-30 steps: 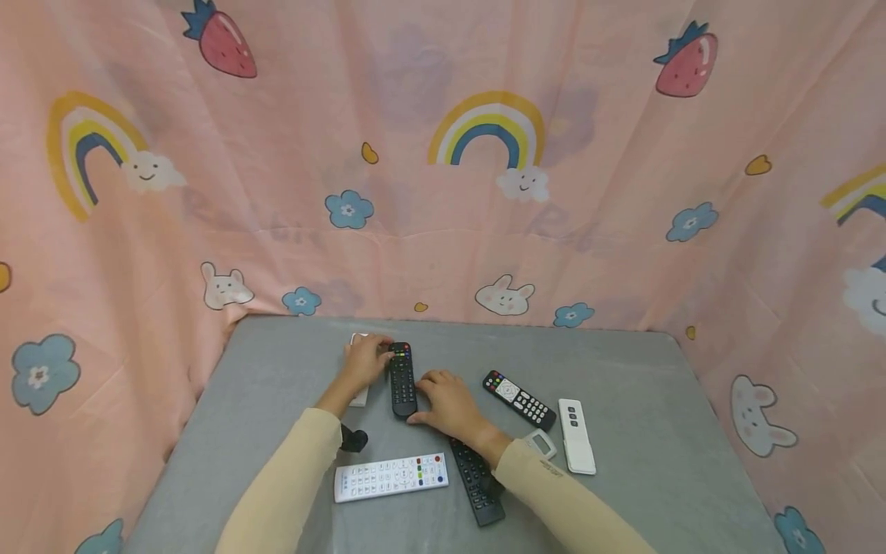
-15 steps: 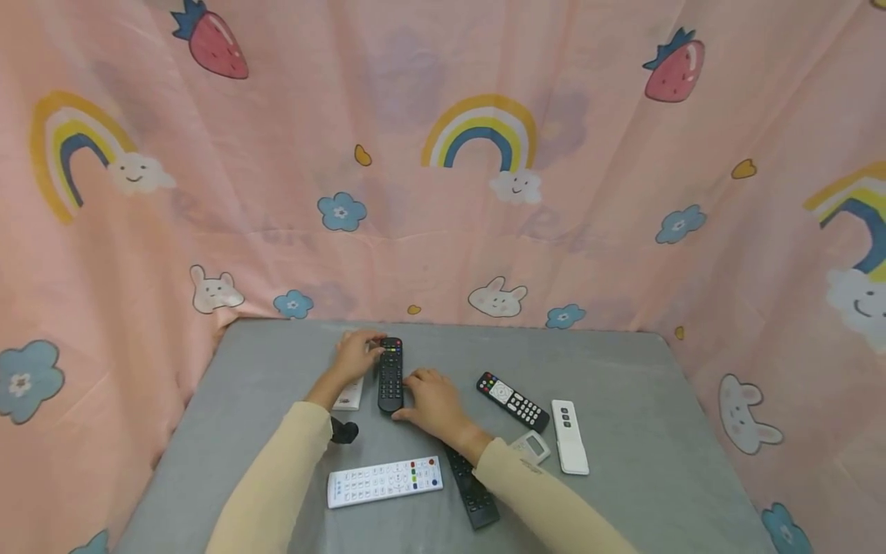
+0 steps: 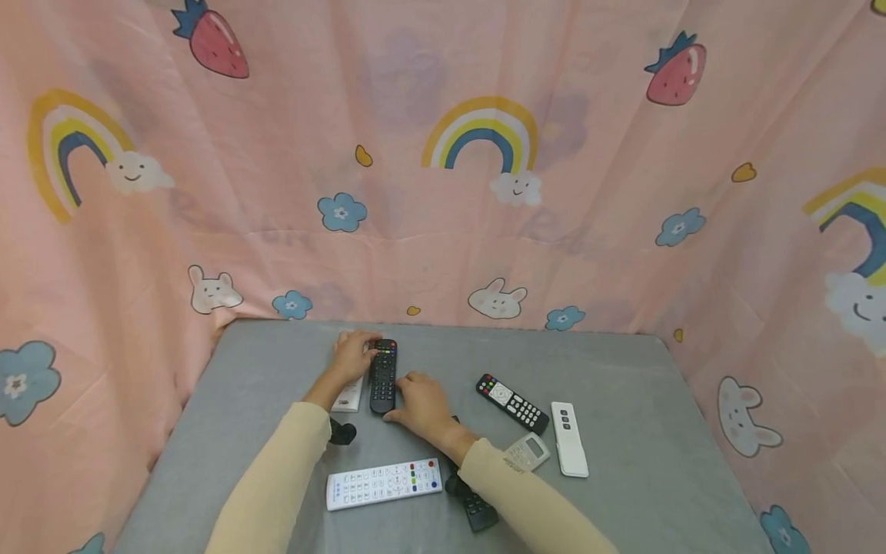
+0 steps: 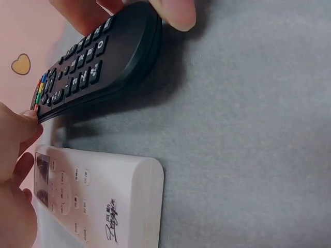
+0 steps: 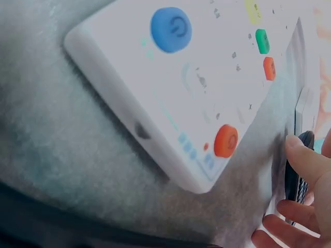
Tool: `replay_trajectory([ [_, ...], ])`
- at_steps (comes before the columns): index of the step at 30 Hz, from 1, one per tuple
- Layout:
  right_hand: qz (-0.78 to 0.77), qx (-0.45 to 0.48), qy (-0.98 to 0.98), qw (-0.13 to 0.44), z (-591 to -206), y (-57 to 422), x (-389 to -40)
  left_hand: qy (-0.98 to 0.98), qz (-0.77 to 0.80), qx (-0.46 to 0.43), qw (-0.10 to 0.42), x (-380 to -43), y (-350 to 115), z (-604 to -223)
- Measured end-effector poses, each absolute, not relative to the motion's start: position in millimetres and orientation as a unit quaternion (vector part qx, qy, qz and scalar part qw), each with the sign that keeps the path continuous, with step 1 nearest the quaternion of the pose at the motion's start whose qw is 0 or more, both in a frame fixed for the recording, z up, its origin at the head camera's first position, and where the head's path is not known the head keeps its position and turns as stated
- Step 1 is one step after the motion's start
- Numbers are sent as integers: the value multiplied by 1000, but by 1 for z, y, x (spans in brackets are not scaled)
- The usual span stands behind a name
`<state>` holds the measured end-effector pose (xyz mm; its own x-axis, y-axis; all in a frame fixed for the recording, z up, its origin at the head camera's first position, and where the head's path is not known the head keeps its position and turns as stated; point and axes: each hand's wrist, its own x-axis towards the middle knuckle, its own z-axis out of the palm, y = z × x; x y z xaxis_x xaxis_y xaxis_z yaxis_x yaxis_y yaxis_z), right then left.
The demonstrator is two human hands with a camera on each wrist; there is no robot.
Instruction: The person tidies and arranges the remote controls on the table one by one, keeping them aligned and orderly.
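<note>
A black remote control (image 3: 384,377) stands lengthwise toward the back, left of the table's middle. My left hand (image 3: 351,356) holds its upper end, the thumb by the coloured buttons. At the lower end my right hand (image 3: 424,402) grips it, thumb at the bottom and fingers along the right side. In the left wrist view a shadow lies under the near end of the black remote (image 4: 88,67), which looks slightly raised. Just left of it lies a white air-conditioner remote (image 3: 348,396), partly hidden by the left hand in the head view.
Nearer me lie a white remote with coloured buttons (image 3: 384,483) and another black remote (image 3: 479,512), partly under my right forearm. Rightward are a small remote with a display (image 3: 527,452), a black remote with white keys (image 3: 512,402) and a slim white remote (image 3: 570,440). A printed curtain (image 3: 415,254) hangs behind.
Both hands have shifted the black remote leftward, closer to the white air-conditioner remote. My right forearm has moved left too, uncovering more of the small remote with the display. The view has shifted slightly.
</note>
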<state>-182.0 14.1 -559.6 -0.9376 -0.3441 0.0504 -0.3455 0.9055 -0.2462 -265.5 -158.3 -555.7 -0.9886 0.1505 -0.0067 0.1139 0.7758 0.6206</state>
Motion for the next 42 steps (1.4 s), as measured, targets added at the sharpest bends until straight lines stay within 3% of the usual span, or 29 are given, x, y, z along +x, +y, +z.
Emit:
replay_trajectory([
  [42,118,171,-978,-7,-558,9,-181,954,291,64,22,-266,-155,-564],
])
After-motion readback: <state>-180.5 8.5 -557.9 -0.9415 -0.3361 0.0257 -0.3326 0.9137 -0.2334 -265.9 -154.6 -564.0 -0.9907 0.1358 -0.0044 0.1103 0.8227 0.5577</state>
